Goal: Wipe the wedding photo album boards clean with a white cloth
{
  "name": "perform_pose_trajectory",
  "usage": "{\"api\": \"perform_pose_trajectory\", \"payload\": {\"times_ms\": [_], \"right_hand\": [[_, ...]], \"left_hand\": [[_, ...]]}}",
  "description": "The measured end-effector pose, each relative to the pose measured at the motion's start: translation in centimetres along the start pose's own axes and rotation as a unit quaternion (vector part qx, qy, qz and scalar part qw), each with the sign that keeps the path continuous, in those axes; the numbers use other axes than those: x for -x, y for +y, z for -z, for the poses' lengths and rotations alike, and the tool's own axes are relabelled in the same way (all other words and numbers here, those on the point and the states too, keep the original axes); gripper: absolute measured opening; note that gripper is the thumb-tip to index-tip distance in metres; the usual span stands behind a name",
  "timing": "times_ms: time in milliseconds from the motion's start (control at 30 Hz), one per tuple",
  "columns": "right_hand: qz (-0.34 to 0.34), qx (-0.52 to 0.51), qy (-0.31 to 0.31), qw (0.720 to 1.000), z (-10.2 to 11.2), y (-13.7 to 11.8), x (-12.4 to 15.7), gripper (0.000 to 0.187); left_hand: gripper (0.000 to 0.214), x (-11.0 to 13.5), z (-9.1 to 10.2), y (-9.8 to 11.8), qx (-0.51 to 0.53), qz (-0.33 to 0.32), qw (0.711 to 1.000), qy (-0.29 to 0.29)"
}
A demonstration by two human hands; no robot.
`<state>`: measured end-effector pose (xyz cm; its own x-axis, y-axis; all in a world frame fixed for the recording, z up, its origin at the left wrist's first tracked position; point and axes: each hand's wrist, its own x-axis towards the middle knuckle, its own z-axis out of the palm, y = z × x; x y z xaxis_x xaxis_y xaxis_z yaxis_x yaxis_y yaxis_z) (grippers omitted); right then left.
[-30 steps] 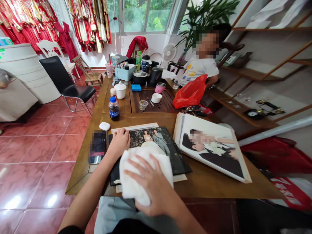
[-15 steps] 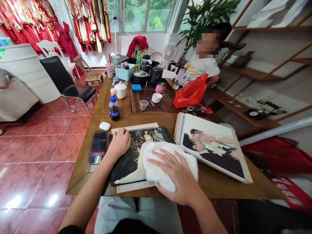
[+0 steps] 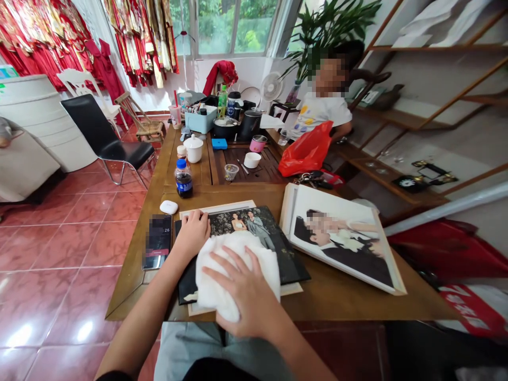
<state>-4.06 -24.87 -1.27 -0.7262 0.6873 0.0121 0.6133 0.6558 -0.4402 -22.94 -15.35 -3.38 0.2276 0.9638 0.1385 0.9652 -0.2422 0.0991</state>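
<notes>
Glossy red floor tiles (image 3: pixel 63 248) stretch left of the brown wooden table (image 3: pixel 333 293). The left hand (image 3: pixel 193 233) lies curled on the far-left edge of a dark, rectangular wedding-photo panel (image 3: pixel 291 264); whether it pinches there isn't clear. Rightward, a white, fluffy cloth (image 3: pixel 238 241) has slid back left, uncovering the panel's right end: seemingly a repeated pass. The right hand (image 3: pixel 248 301) spreads over the cloth, unclenched. Farther right lies a cream-edged portrait panel (image 3: pixel 345 238).
</notes>
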Motion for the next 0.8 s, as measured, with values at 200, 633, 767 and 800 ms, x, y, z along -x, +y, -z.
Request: {"api": "perform_pose_trajectory", "payload": {"times_ms": [200,633,767,800], "right_hand": [[0.015,-0.014,-0.007,1.0,0.3,0.5,0.1,0.08],[-0.108,0.109,0.121,0.981,2.3,6.5,2.4,0.061],[-0.057,0.076,0.055,0.994,2.2,3.7,0.0,0.069],[-0.044,0.067,0.043,0.996,2.1,3.1,-0.5,0.07]], "left_hand": [[0.032,0.1,0.0,0.0,0.008,0.002,1.0,0.0],[0.033,0.2,0.2,0.1,-0.003,-0.003,1.0,0.0],[0.031,0.2,0.1,0.1,0.001,0.002,1.0,0.005],[0.03,0.2,0.1,0.1,0.003,0.004,1.0,0.005]]}}
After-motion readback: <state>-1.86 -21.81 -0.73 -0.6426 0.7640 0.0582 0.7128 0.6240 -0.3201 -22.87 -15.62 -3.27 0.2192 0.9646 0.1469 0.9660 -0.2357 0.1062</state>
